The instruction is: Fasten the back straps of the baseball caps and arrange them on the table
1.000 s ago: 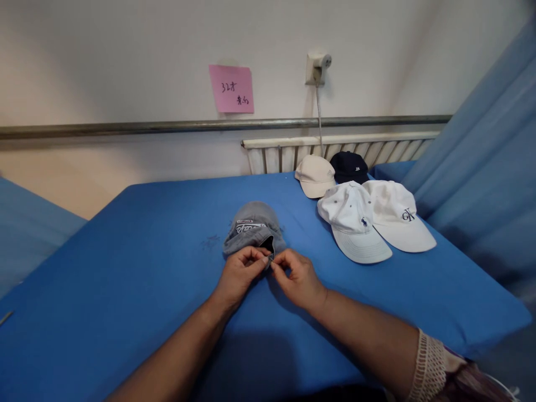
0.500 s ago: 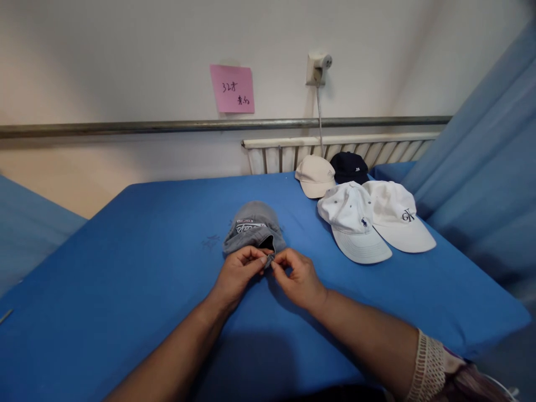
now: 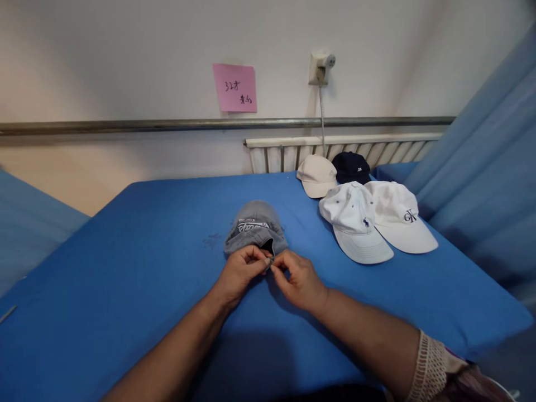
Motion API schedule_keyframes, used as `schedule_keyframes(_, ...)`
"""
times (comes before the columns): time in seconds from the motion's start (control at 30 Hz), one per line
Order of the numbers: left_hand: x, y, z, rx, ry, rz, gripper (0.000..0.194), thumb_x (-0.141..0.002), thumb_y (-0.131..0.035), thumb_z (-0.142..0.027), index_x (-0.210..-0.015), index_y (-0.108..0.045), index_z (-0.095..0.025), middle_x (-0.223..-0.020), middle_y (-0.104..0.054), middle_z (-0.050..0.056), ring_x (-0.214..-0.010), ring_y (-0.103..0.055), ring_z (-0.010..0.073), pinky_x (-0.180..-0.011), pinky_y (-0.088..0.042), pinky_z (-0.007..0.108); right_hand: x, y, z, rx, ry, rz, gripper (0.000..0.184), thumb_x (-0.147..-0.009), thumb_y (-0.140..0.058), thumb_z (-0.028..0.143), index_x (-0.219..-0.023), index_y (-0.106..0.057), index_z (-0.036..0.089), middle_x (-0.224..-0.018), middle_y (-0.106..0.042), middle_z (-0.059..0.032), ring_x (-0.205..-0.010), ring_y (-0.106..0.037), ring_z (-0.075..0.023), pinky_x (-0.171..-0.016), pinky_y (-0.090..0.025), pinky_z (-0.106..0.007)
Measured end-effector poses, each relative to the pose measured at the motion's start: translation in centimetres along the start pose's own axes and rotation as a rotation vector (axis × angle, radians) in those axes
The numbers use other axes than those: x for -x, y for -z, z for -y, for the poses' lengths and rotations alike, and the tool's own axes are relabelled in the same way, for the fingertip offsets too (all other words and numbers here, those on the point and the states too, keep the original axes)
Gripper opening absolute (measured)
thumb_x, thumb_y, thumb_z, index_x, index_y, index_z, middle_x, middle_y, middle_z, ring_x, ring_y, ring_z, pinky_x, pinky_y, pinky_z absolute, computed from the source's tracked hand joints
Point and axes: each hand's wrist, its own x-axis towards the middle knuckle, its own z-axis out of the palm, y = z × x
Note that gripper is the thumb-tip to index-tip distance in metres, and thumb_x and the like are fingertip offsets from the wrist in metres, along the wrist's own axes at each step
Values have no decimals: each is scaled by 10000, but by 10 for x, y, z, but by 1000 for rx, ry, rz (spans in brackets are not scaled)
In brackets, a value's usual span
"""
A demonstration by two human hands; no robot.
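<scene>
A grey baseball cap [image 3: 255,220] with white lettering lies on the blue-covered table [image 3: 146,268], brim pointing away from me and back opening towards me. My left hand [image 3: 243,271] pinches the cap's back strap between thumb and fingers. Close beside it, my right hand [image 3: 297,276] pinches the same strap from the right. The fingertips of both hands nearly meet and cover most of the strap, so its fastening is hidden.
To the right lie a pale cap with a small dark emblem [image 3: 355,223], a white cap [image 3: 402,218], a beige cap [image 3: 317,176] and a navy cap [image 3: 350,167]. Behind the table are a radiator [image 3: 288,159] and a rail [image 3: 167,126]. A blue curtain [image 3: 481,167] hangs at right.
The view has shifted slightly, so everything sits a little further right. Both hands keep their pinch on the cap's strap, and the fingertips have moved only slightly.
</scene>
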Motion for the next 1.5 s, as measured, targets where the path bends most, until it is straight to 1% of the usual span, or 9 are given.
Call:
schedule_keyframes(0.1, -1, 0, 2, 30, -17, 6, 175, -675, -776, -230, -642, -618, -162, -776, -654, -2, -632, -555, 96, -626, -438, 241, 0, -2, -2, -119, -65, -9, 77, -889, -520, 203, -852, -587, 197, -792, -669, -39, -744, -630, -169, -714, -486, -311)
schedule_keyframes(0.23, -2, 1, 1, 39, -64, 2, 184, -699, -773, -243, -660, -612, -164, -726, -643, -10, -621, -559, 99, -626, -448, 243, -3, -10, -8, -499, -298, -43, 105, -900, -552, 303, -858, -576, 211, -765, -690, -13, -685, -669, -150, -660, -516, -295)
schedule_keyframes(0.33, -2, 1, 0, 20, -87, -3, 186, -699, -774, -241, -655, -612, -160, -720, -646, -4, -634, -572, 106, -635, -457, 247, -6, -15, -12, -680, -428, -74, 194, -851, -623, 394, -833, -580, 207, -723, -690, -2, -627, -671, -144, -598, -516, -281)
schedule_keyframes(0.5, -1, -1, -2, 5, -90, 8, 180, -676, -789, -226, -669, -623, -158, -827, -665, 7, -666, -591, 107, -666, -478, 257, -10, -14, -11, -808, -472, -63, 291, -766, -701, 468, -766, -598, 196, -664, -682, 8, -561, -642, -125, -555, -518, -268)
schedule_keyframes(0.83, -3, 3, 2, -42, -115, 21, 197, -693, -780, -249, -717, -607, -161, -813, -658, 15, -684, -602, 124, -683, -492, 273, -13, -9, -16, -901, -504, 40, 317, -726, -738, 466, -752, -606, 178, -671, -668, -1, -535, -627, -118, -534, -529, -269)
schedule_keyframes(0.93, -3, 2, 4, -117, -147, 14, 194, -705, -767, -269, -789, -621, -173, -828, -663, 20, -737, -617, 145, -714, -498, 283, -13, -10, -17, -875, -524, 25, 299, -720, -734, 445, -731, -583, 186, -623, -640, 23, -487, -588, -103, -488, -501, -246)
schedule_keyframes(1.2, 7, -1, 0, -745, -542, 20, 207, -819, -638, -260, -1022, -662, -229, -981, -680, 58, -930, -625, 218, -845, -471, 335, -14, -9, -15, -773, -529, -5, 258, -739, -675, 422, -711, -560, 194, -458, -497, 80, -399, -432, -73, -404, -341, -191)
schedule_keyframes(1.37, 11, -1, 0, -909, -637, -36, 221, -836, -608, -260, -1051, -651, -231, -1011, -694, 72, -965, -634, 237, -900, -460, 361, -13, -10, -12, -765, -540, -28, 261, -732, -674, 429, -706, -556, 198, -460, -488, 79, -402, -431, -76, -411, -329, -198)
schedule_keyframes(1.5, 10, -2, 1, -927, -670, -116, 211, -813, -629, -255, -1018, -667, -225, -988, -705, 83, -956, -639, 254, -914, -455, 377, -14, -11, -11, -828, -549, -53, 246, -744, -670, 413, -707, -555, 198, -484, -523, 63, -438, -470, -92, -459, -379, -219)
